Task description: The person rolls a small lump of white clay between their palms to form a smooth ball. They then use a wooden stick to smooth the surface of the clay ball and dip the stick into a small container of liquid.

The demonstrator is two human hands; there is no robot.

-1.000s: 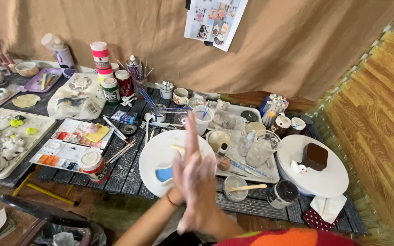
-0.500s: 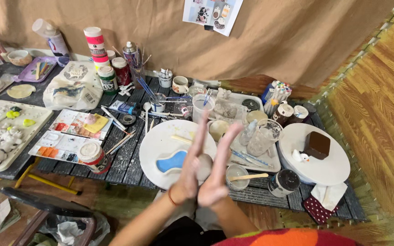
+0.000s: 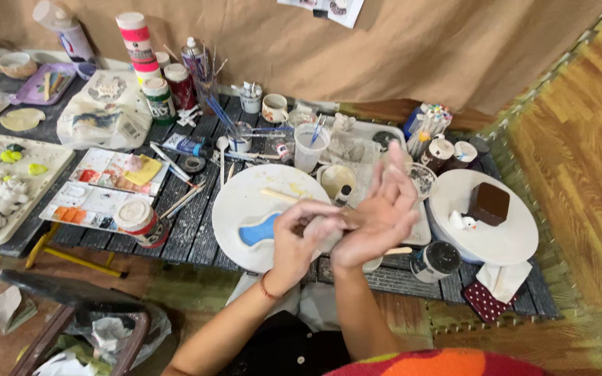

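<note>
Clay — a small pale lump [image 3: 323,233] — sits pressed between the two hands above the near edge of the dark slatted desk [image 3: 189,230]. The left hand [image 3: 294,240] curls its fingers around the lump from the left, a thin band on its wrist, while the right hand [image 3: 379,212] lies flat against it from the right, palm turned inward and fingers spread upward; the hands are together, clamped on the lump. Just behind them lies a round white plate [image 3: 245,202] with a blue-painted flat piece [image 3: 258,228] on it, partly hidden by the left hand. To the right, a second round white plate [image 3: 510,240] carries a dark brown block [image 3: 489,203] and a small white figure [image 3: 462,221]. A small dark jar [image 3: 435,261] stands just beside the right forearm. On the left side of the desk are paint palettes [image 3: 102,186], a lidded paint pot [image 3: 139,221] and a white tray of small moulded pieces [image 3: 33,198] — further back, tall paint bottles [image 3: 137,45] stand near a cup of brushes [image 3: 207,83]. A clear plastic cup [image 3: 311,147] stands behind the first plate.
</note>
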